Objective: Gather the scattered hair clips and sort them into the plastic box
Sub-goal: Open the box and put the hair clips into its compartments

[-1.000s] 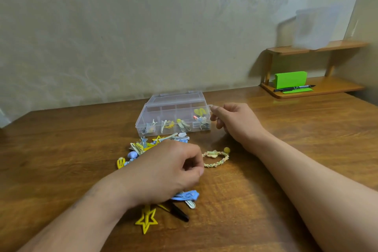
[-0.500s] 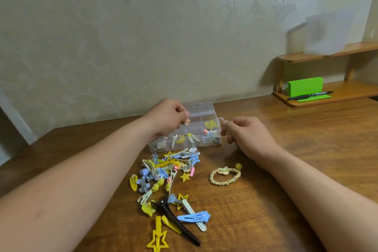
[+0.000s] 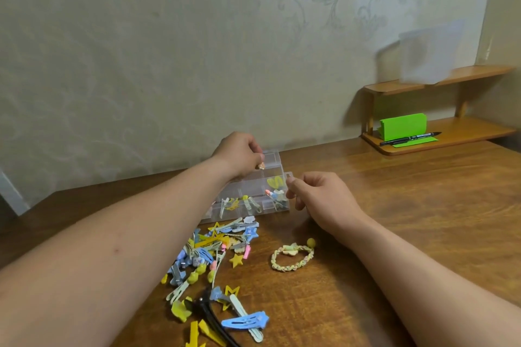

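Observation:
A clear plastic box [image 3: 275, 162] with compartments stands open on the wooden table; several compartments hold small clips. My left hand [image 3: 239, 153] hovers over the box's back rows and pinches a small orange hair clip [image 3: 261, 165]. At the box's right edge my right hand [image 3: 318, 196] pinches the box's tab. A pile of scattered hair clips [image 3: 217, 251] in blue, yellow and pink lies in front of the box, with a blue snap clip [image 3: 245, 321] and a black clip [image 3: 208, 310] nearer me.
A braided hair tie [image 3: 291, 258] with a yellow bead lies right of the pile. At the far right a small wooden shelf [image 3: 451, 132] carries a green holder [image 3: 403, 125] and a black pen [image 3: 408, 138]. The wall runs close behind the box.
My left hand rose from the pile with a small clip and reached over the box's back compartments. My right hand stayed at the box's right edge. The camera tilted up.

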A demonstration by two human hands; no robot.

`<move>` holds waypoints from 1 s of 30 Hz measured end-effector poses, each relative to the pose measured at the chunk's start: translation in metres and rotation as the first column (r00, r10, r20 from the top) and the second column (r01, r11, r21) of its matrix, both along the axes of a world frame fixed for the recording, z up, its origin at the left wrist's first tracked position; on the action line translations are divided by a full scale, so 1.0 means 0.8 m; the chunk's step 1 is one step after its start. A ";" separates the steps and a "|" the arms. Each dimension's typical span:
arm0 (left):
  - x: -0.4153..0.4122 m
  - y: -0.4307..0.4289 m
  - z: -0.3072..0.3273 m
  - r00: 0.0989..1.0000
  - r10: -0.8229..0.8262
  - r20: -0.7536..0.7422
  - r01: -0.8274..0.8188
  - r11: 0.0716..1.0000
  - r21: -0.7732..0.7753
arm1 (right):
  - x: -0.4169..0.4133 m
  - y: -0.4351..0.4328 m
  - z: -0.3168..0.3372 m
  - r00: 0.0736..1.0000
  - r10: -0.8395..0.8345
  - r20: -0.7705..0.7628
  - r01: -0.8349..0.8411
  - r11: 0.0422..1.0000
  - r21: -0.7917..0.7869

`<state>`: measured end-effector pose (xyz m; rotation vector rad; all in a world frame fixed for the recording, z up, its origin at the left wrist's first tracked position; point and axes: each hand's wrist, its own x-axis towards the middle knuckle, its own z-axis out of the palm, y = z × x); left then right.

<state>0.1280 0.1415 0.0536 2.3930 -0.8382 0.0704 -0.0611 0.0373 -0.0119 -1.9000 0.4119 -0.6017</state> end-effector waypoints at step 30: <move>-0.039 0.060 0.014 0.989 -0.066 0.135 0.061 0.997 0.042 | -0.002 0.002 0.003 1.000 0.001 -0.022 -0.001 0.999 0.034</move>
